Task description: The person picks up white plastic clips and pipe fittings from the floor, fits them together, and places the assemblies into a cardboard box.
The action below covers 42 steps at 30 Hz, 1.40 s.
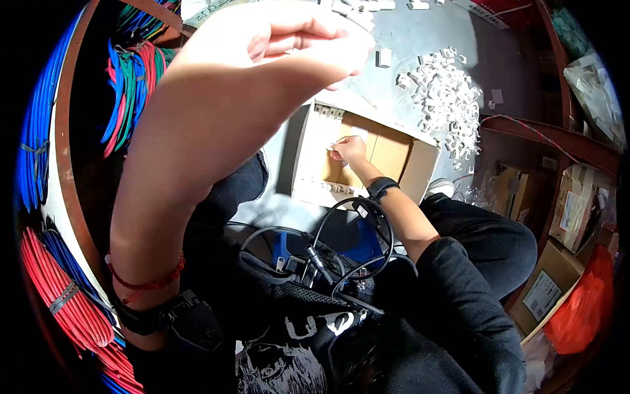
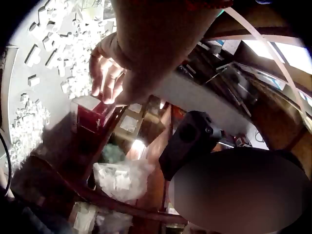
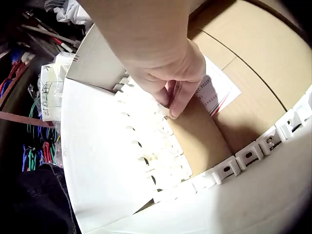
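Note:
Inside an open white carton (image 1: 426,157), my right hand (image 1: 351,151) pinches a small white plastic piece at the left side. The right wrist view shows that hand (image 3: 170,73) with thumb and fingertips together over rows of white clips (image 3: 165,151); the fingers partly hide the piece. Clips also line the carton's near wall. My left hand (image 1: 308,46) is raised high, close to the head camera, its fingers loosely bent with nothing visible in them. The left wrist view shows the same hand (image 2: 108,73) against the floor and a red box.
Loose white pieces (image 1: 449,98) lie heaped on the grey floor beyond the carton. Coiled red cable (image 1: 65,295) and blue cable (image 1: 39,138) are at the left. Cartons (image 1: 541,295) and a red bag (image 1: 581,308) stand at the right. Black cables cross the lap.

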{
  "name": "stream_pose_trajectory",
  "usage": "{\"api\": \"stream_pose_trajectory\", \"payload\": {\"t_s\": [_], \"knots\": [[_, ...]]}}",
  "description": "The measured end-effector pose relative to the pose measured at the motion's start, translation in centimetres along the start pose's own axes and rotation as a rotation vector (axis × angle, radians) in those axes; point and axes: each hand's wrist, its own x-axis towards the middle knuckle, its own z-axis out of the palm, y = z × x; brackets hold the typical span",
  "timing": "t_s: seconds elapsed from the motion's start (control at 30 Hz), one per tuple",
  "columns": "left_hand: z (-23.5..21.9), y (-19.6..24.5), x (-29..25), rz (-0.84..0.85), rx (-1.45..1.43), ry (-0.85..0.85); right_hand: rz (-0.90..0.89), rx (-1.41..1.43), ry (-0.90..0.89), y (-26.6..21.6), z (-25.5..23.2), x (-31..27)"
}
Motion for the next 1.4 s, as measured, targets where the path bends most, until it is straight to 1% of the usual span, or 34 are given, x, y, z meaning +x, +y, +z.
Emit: {"api": "stream_pose_trajectory", "payload": {"t_s": [0.07,0.1,0.17,0.2,0.27,0.3,0.33,0.47,0.53,0.6,0.63,0.67,0.73,0.77,0.8,0.87,0.93,0.97,1.0,1.03,1.07,1.1,1.13,1.17,1.2,1.23,1.27,1.3,1.33,1.4], "knots": [[-0.2,0.9,0.1,-0.047,0.039,-0.019,0.017,0.085,-0.010,-0.1,0.0,-0.4],[0.3,1.9,-0.2,-0.043,0.050,-0.014,0.024,0.128,-0.013,0.3,0.0,-0.1],[0.4,2.0,-0.4,0.058,0.016,-0.047,0.023,0.220,-0.065,1.2,0.0,0.6],[0.1,0.9,-0.3,0.154,-0.027,-0.083,0.021,0.267,-0.091,1.3,-0.1,0.6],[-0.1,0.0,0.3,0.162,-0.023,-0.116,-0.034,0.289,-0.132,2.2,-0.4,1.1],[-0.1,-0.2,0.9,0.074,0.025,-0.112,-0.063,0.300,-0.151,2.2,-0.6,0.8],[0.0,-0.2,1.2,-0.012,0.074,-0.108,-0.054,0.280,-0.158,2.1,-0.8,0.6],[1.4,-0.1,1.6,0.013,-0.072,-0.117,-0.051,0.206,-0.183,2.0,-2.1,0.3],[2.3,0.8,2.1,0.003,-0.056,-0.141,-0.139,0.072,-0.215,2.1,-3.1,0.7],[3.2,1.1,2.3,-0.004,-0.091,-0.159,-0.205,-0.035,-0.177,1.6,-4.0,0.8],[3.6,1.3,2.6,-0.011,-0.079,-0.161,-0.315,-0.112,-0.141,0.7,-5.2,-0.2],[4.3,1.1,2.8,-0.018,-0.094,-0.116,-0.370,-0.124,-0.162,0.6,-5.7,0.4],[5.2,0.7,4.2,-0.079,-0.054,-0.153,-0.397,-0.176,-0.334,-2.1,-8.8,-1.0],[5.8,0.2,4.9,-0.093,-0.057,-0.158,-0.421,-0.371,-0.354,-4.1,-10.8,-3.0],[6.5,-0.2,5.9,-0.182,-0.075,-0.179,-0.382,-0.347,-0.478,-4.4,-12.4,-2.3],[7.5,-2.4,8.3,-0.240,-0.024,-0.272,-0.305,-0.118,-0.723,-5.4,-16.6,-3.4],[10.1,-4.1,10.1,-0.266,-0.014,-0.200,-0.340,0.104,-0.648,-5.8,-20.5,-4.3],[11.1,-4.9,11.2,-0.309,0.013,-0.258,-0.341,0.119,-0.510,-5.9,-22.4,-4.4],[12.4,-5.5,12.1,-0.349,-0.059,-0.256,-0.377,0.237,-0.219,-5.9,-23.6,-4.5],[13.8,-7.9,14.2,-0.390,-0.130,-0.345,-0.407,0.382,-0.033,-4.6,-25.0,-2.9],[15.2,-10.2,16.1,-0.433,-0.201,-0.433,-0.416,0.409,0.169,-3.8,-26.0,-3.0],[17.0,-10.4,16.5,-0.481,-0.244,-0.393,-0.393,0.476,0.291,-2.1,-26.7,-1.8],[19.4,-10.4,16.8,-0.532,-0.285,-0.352,-0.284,0.557,0.328,-0.4,-27.3,-0.4],[21.5,-11.3,17.6,-0.562,-0.287,-0.352,-0.186,0.250,0.306,2.6,-28.4,2.5],[23.5,-12.7,18.4,-0.592,-0.288,-0.353,-0.110,0.213,0.359,4.7,-28.4,3.6],[25.2,-14.2,19.3,-0.617,-0.273,-0.414,-0.078,0.224,0.405,6.0,-28.2,3.7],[26.8,-15.4,20.0,-0.642,-0.257,-0.474,-0.053,0.217,0.470,7.1,-27.8,3.8],[28.4,-16.0,20.1,-0.664,-0.246,-0.449,0.072,0.216,0.511,7.3,-27.3,3.1],[29.9,-16.6,20.3,-0.672,-0.191,-0.460,0.142,0.201,0.507,7.6,-26.9,2.8],[32.3,-18.1,21.2,-0.746,-0.052,-0.521,0.150,0.304,0.497,8.3,-26.1,2.8]]}}
